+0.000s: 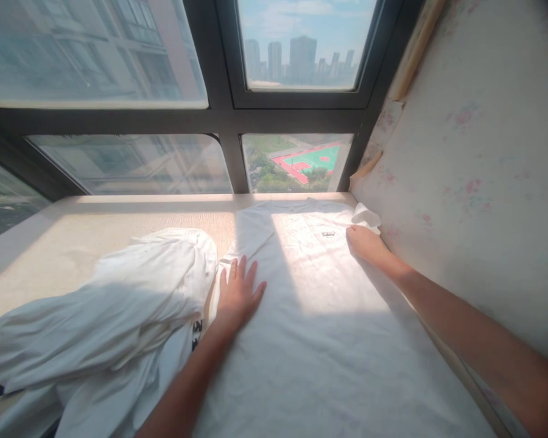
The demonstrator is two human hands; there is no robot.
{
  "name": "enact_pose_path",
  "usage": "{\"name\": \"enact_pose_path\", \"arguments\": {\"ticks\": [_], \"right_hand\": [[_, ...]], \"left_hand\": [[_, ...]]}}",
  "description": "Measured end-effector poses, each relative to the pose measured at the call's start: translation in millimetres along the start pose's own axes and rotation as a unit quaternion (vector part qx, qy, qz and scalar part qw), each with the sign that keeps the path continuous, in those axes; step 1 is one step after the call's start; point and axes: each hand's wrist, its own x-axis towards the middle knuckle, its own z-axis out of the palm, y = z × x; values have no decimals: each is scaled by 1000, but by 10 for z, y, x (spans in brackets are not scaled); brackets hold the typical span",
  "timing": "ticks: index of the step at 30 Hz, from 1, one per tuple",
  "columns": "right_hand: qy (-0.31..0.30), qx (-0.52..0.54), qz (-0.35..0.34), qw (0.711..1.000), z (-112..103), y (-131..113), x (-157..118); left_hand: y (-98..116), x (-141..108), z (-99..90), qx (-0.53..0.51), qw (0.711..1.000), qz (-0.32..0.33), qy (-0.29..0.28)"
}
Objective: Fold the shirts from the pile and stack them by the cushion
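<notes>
A white T-shirt (319, 340) with small dark lettering on its chest lies spread on the window sill, its collar toward the window. My left hand (238, 293) rests flat on the shirt's left side, fingers spread. At the shirt's upper right, my right hand (364, 243) is closed on the fabric near the sleeve, which is bunched up against the wall. To the left lies a loose heap of white clothes (159, 286), crumpled, with some black print showing beside my left forearm.
The pale sill (86, 237) runs along a dark window frame (164, 121) at the far side. A wall with flowered paper (475, 182) rises close on the right, its paper peeling near the window corner.
</notes>
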Motion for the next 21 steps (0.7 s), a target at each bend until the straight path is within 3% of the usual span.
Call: {"name": "enact_pose_path", "arguments": {"ticks": [7,14,21], "right_hand": [[-62,-3,133,989,55,305,11],[-52,3,177,983,31,355,6],[71,-6,194,978,-223,431,139]], "left_hand": [[-3,15,-2,-1,1000,0,0],[-64,25,-6,-2,1000,11,5],[-61,12,-8,-3,1000,9,8]]}}
